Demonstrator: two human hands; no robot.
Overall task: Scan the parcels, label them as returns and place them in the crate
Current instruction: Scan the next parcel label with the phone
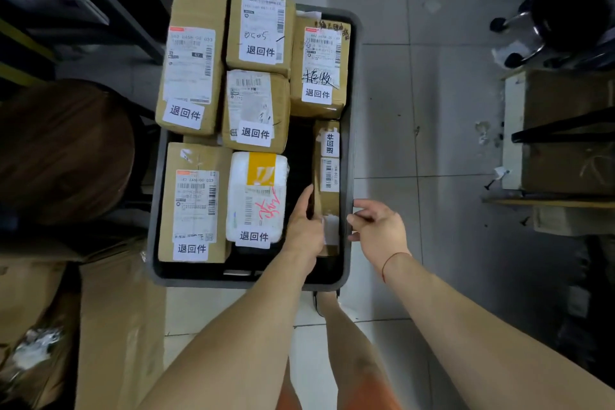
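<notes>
ok so the crate (351,156) sits on the floor right in front of the person, pretty much packed w/ parcels, all showing the white return sticker. The one in play is the narrow parcel (327,176) standing on edge along the crate's right wall, long axis running away from the person, front to back, labels facing up

left hand (304,220) is down in the dark gap between that narrow parcel and the white bag parcel (256,196), fingers fairly straight and flat against the parcel's left face, so pressing/steadying it rather than wrapping it afaict. right hand (376,226) is just outside the crate's right rim near the parcel's near end, fingers loosely curled, holding nothing that I can see. can't tell if the fingertips actually touch the rim

so the parcel lies between the two hands, left one closer and already on it. My guess is this is the tail end of the placing step, parcel just needs nudging snug to the wall. Risk imo: it's tall and thin, w/ a gap on its left it could tip over toward the white bag when the left hand lets go
</notes>
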